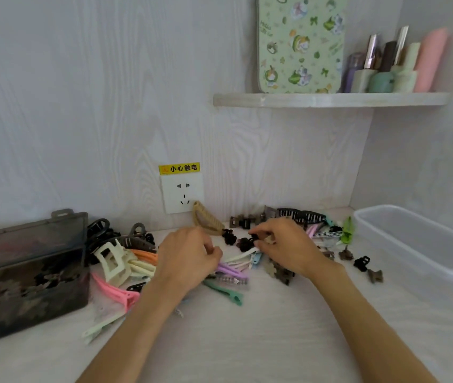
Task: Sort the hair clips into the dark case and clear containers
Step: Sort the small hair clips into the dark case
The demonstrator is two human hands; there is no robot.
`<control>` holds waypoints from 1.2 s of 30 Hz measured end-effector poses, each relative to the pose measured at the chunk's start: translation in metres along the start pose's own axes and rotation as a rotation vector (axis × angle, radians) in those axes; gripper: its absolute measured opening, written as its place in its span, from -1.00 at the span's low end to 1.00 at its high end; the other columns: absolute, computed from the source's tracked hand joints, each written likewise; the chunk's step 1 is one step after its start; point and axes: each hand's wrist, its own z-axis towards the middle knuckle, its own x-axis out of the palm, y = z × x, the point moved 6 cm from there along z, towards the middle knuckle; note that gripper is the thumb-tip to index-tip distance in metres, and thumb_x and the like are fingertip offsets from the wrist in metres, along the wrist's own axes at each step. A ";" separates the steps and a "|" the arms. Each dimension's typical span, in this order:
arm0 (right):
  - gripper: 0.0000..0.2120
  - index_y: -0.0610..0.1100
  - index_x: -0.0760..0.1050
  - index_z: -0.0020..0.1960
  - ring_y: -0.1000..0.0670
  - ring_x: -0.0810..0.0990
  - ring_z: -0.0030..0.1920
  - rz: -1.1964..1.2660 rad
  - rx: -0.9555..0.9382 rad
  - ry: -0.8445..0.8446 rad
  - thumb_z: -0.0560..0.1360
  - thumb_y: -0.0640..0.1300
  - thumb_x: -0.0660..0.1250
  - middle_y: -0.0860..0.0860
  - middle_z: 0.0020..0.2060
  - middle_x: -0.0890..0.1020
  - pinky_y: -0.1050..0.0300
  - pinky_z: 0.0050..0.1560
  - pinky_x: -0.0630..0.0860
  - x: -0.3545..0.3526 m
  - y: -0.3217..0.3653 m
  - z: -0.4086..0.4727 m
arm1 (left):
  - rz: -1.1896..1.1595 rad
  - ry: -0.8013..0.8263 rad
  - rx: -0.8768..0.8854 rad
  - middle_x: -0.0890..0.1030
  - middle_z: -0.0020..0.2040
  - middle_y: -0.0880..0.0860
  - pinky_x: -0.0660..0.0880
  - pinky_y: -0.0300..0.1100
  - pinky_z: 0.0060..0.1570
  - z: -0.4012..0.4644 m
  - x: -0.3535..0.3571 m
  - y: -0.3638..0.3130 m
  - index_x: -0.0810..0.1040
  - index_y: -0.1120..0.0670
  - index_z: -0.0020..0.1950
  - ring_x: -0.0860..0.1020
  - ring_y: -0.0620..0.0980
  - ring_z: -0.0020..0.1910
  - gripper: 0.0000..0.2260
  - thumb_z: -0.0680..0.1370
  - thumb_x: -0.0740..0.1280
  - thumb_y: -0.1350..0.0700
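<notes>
Right hand pinching small clip; left hand curled on pastel clips; bare desk near front edge

Mixed hair clips lie scattered between dark case and clear container.

A single wide-angle camera is riding on the person's head, looking forward and down across the pale wood-grain tabletop toward the back wall. It is sitting close, with both forearms entering from the bottom edge. The smoky dark plastic case is filling the left margin, the clear plastic tub the right, and a pale wall shelf is showing above.
</notes>
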 end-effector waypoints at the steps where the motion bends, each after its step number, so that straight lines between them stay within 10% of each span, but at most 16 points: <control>1: -0.70 -0.01 0.53 0.23 0.06 0.54 0.00 -0.010 -0.021 -0.025 0.50 -0.12 0.33 0.02 0.05 0.61 0.17 0.04 0.47 0.001 0.004 0.000 | -0.002 -0.001 -0.043 0.61 -0.10 -0.07 0.36 -0.22 -0.21 0.002 -0.002 0.003 0.62 -0.05 -0.19 0.52 -0.06 -0.12 -0.86 0.46 0.33 -0.06; 10: -0.70 0.04 0.50 0.24 0.03 0.46 0.05 -0.077 -0.138 -0.005 0.51 -0.06 0.30 0.02 0.05 0.57 0.16 -0.03 0.39 0.026 0.024 0.001 | -0.013 0.324 0.182 0.33 0.44 -0.04 0.37 0.00 0.25 0.030 0.045 -0.016 0.30 -0.08 0.43 0.32 0.03 0.36 -0.60 0.60 0.10 0.16; 25: -0.76 0.03 0.63 -0.04 0.13 0.52 -0.23 0.021 0.047 -0.117 0.34 0.09 0.48 0.13 -0.22 0.54 0.25 -0.21 0.42 0.023 0.016 0.003 | -0.377 0.232 -0.085 0.62 -0.05 -0.16 0.53 -0.01 0.01 0.013 0.023 0.018 0.50 -0.21 -0.26 0.60 -0.08 -0.08 -0.82 0.37 0.48 0.00; 36: -0.80 -0.08 0.63 -0.02 0.04 0.65 -0.17 0.490 0.123 -0.314 0.36 -0.20 0.48 0.02 -0.20 0.67 0.29 -0.07 0.60 -0.004 0.017 -0.004 | -0.501 -0.202 -0.068 0.66 -0.10 -0.17 0.56 -0.14 -0.06 -0.008 -0.041 0.018 0.58 -0.12 -0.02 0.61 -0.20 -0.14 -0.87 0.45 0.42 -0.04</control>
